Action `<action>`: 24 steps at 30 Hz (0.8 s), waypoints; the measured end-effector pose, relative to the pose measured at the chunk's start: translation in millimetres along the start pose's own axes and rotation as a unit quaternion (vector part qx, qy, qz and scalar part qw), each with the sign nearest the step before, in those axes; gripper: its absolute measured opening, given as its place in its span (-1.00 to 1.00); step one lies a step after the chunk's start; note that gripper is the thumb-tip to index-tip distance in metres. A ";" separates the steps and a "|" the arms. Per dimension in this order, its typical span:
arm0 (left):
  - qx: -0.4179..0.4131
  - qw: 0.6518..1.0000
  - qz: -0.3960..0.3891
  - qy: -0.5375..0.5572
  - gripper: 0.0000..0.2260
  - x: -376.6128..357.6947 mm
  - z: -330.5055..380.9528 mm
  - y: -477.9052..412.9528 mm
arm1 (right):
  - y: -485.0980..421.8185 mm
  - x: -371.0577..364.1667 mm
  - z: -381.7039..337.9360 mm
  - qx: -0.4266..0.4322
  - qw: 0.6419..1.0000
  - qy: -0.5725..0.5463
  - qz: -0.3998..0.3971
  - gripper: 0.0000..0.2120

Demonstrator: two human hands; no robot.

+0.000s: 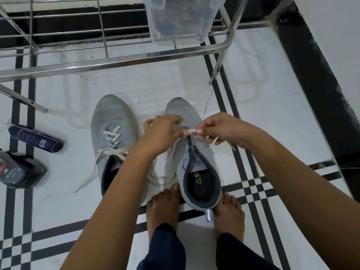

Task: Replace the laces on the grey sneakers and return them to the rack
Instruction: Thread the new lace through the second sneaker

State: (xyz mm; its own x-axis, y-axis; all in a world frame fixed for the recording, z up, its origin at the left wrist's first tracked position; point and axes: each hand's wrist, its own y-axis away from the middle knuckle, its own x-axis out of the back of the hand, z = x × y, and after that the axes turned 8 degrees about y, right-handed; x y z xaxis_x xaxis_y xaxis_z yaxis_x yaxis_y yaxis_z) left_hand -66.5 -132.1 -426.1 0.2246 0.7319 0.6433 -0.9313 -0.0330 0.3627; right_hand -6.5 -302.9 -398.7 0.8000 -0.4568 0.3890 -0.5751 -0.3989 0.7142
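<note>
**Cream lace pinched over the open grey sneaker**

We find the open sneaker (196, 162) standing on the tiled floor (272, 117) just right of the middle. Its toe points to twelve o'clock and its heel sits at six o'clock between the person's bare left foot (163, 207) and right foot (229, 211).

A flat cream lace (190, 130) crosses its throat. The right hand (216, 129) pinches the lace's end between thumb and forefinger, with the other fingers curled under. The left hand (161, 133), at nine o'clock of it, has its fingers curled down onto the same lace, though blur hides the finer grip. Slack lace loops to the floor between the two shoes.

On the dark insole we see a yellow mark and small white print, too small for us to read. A shiny heel tab (210, 215) hangs at six o'clock.

The laced sneaker (115, 129) stands just beside it at nine o'clock, toe also to twelve. Cream laces cross through its eyelets, and loose ends trail toward seven o'clock.

Further out, at twelve o'clock, a steel rack (116, 61) spans the top. A clear plastic tub (179, 20) with dark contents rests on it.

Toward nine o'clock a dark blue can (35, 139) lies on its side. We see a white barcode label on it, but its lettering is unreadable. Just below, at eight o'clock, lies a dark packet (19, 170) with red and white print we cannot make out.
</note>
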 end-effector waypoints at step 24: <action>0.080 0.969 0.043 0.230 -0.94 -24.5 -3.1 -4.0 | -11.9 -33.7 0.8 -0.042 0.993 0.096 0.059 -0.84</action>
State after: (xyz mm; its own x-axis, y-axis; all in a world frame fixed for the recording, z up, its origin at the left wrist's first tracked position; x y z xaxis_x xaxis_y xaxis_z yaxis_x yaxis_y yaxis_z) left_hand -69.2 -147.8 -445.4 -0.0381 0.9462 0.3213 -0.8765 -0.1860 0.4439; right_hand -26.8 -283.4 -420.8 0.7508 -0.3325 0.5708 -0.6566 -0.2811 0.6999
